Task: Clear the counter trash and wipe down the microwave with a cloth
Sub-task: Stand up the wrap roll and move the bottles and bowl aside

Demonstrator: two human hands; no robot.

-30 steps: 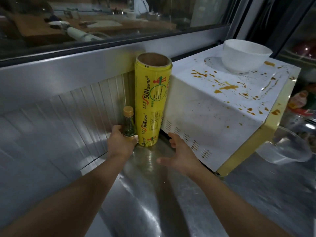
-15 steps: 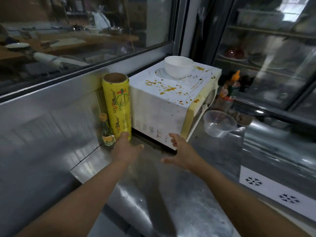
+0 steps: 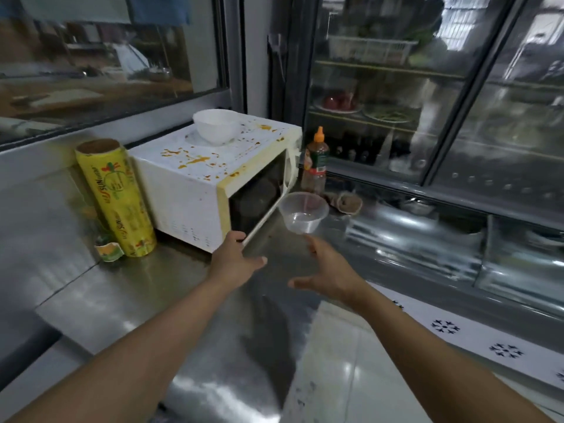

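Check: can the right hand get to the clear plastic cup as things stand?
Probably yes. The right hand is open, just below the clear plastic cup on the counter, with nothing between them.

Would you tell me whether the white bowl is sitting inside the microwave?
No, the white bowl stands on top of the stained microwave, near its back edge, not inside it.
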